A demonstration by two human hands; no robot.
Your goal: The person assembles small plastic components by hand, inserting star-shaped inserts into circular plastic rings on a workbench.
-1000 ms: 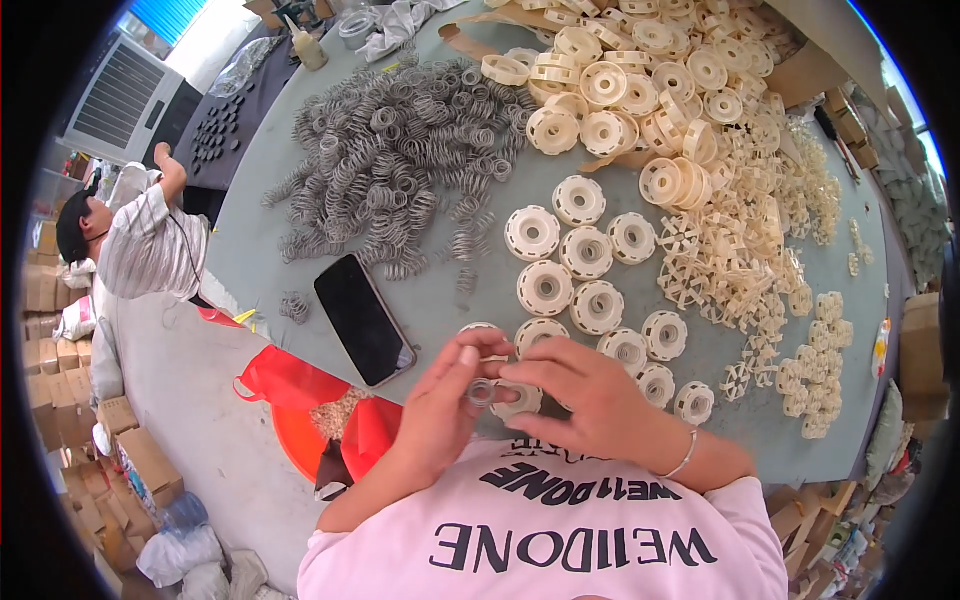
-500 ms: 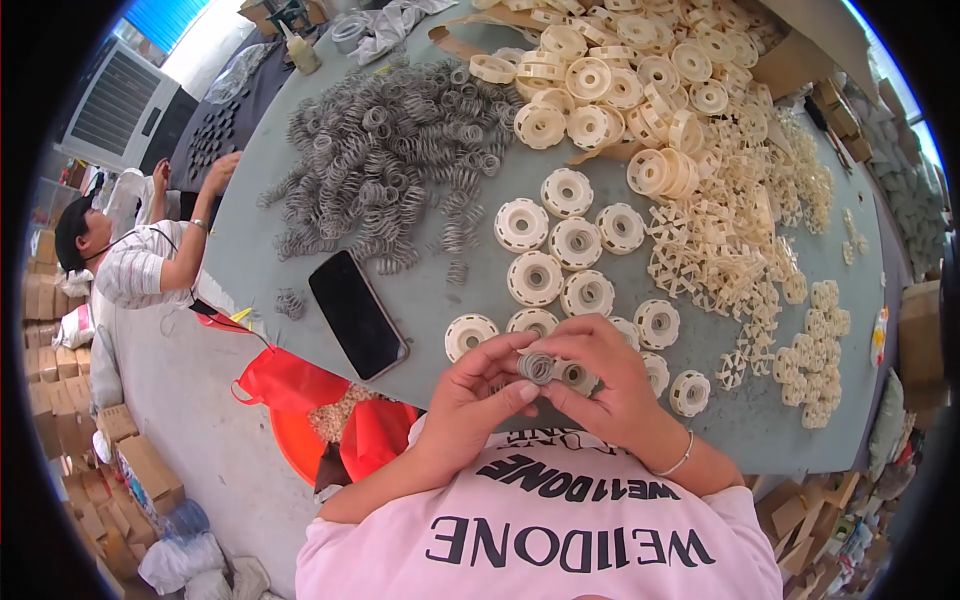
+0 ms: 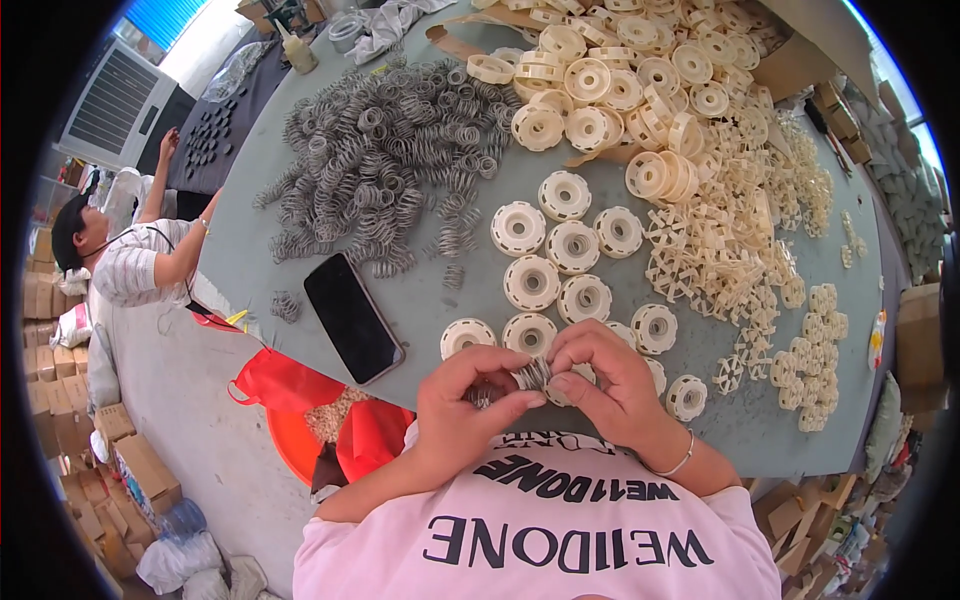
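Note:
My left hand (image 3: 463, 399) is closed, its thumb and fingers round a grey coil spring (image 3: 532, 374) at the table's near edge. My right hand (image 3: 612, 388) pinches the right end of this spring. More wire coils show inside the left palm, partly hidden by the fingers. Just beyond my fingers sits a round cream plastic housing (image 3: 529, 334), one of several standing in a loose group on the table. Coils show in the centres of some, such as the housing (image 3: 584, 299). My hands partly cover the nearest ones.
A heap of springs (image 3: 390, 150) lies at the far left of the table (image 3: 420, 300), near a black phone (image 3: 354, 318). Cream housings (image 3: 625, 90) and small plastic pieces (image 3: 700, 260) are piled at the right. A co-worker (image 3: 135, 250) reaches over another table at left.
The spring has turned from end-on to lying sideways between my hands, and my left fingers have closed further round it. The co-worker's arms have shifted.

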